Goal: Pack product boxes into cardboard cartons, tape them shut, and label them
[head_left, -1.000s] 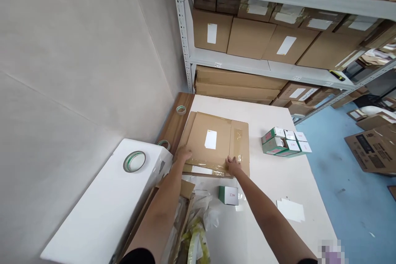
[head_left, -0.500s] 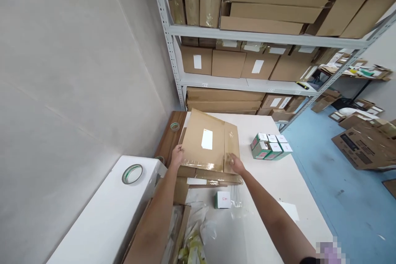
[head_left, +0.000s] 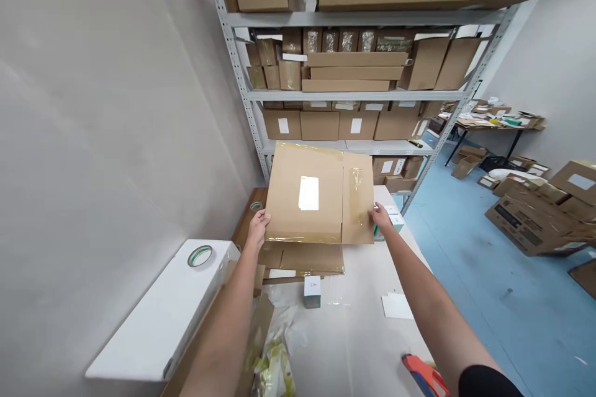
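Between both hands I hold up a flattened cardboard box [head_left: 284,189] with a white label and tape along its edges. My left hand [head_left: 257,227] pinches its lower left edge. At the right edge, my right hand [head_left: 380,217] has its fingers closed on the cardboard. Below it lies another flat cardboard piece [head_left: 311,258] on the white table [head_left: 344,347]. In front of that stands a small white and green box [head_left: 312,292]. Several similar small boxes [head_left: 395,221] sit behind my right hand, partly hidden.
A tape roll [head_left: 200,255] rests on a white box [head_left: 153,310] at left. On the table lie white paper [head_left: 397,306], a red and blue tool [head_left: 424,375] and crumpled plastic [head_left: 274,369]. A shelf rack [head_left: 358,95] full of cartons stands ahead. Cartons [head_left: 535,223] crowd the floor at right.
Both hands have raised the flattened cardboard box off the piece below and tilted it more upright. My right hand has moved to its right edge. The view has tipped upward.
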{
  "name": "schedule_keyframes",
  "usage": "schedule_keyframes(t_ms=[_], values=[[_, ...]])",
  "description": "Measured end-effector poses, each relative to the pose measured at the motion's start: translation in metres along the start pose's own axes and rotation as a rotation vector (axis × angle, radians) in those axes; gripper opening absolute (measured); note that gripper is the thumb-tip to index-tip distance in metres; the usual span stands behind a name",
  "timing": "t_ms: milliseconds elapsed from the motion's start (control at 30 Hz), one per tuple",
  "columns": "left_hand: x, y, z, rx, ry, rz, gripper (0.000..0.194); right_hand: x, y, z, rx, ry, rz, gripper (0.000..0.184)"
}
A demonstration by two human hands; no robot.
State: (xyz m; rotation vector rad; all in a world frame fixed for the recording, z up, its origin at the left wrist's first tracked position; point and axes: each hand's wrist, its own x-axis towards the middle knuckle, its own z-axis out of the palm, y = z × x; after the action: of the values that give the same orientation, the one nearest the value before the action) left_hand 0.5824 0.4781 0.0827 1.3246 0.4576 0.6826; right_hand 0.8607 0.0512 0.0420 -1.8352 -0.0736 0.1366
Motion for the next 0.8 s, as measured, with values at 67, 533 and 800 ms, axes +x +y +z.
schedule_keyframes(t_ms=[67,533,800], values=[[-0.022,0.009,0.014,-0.028,-0.032,0.006,0.068,-0.010,-0.002,-0.027,0.127,0.022,-0.026,0.063],[-0.148,0.036,0.150,0.062,-0.117,-0.070,0.059,-0.125,0.006,-0.261,0.403,0.005,-0.116,0.064],[-0.220,0.021,0.156,0.087,-0.082,0.095,0.058,-0.191,0.049,-0.302,0.305,-0.082,-0.127,0.057]])
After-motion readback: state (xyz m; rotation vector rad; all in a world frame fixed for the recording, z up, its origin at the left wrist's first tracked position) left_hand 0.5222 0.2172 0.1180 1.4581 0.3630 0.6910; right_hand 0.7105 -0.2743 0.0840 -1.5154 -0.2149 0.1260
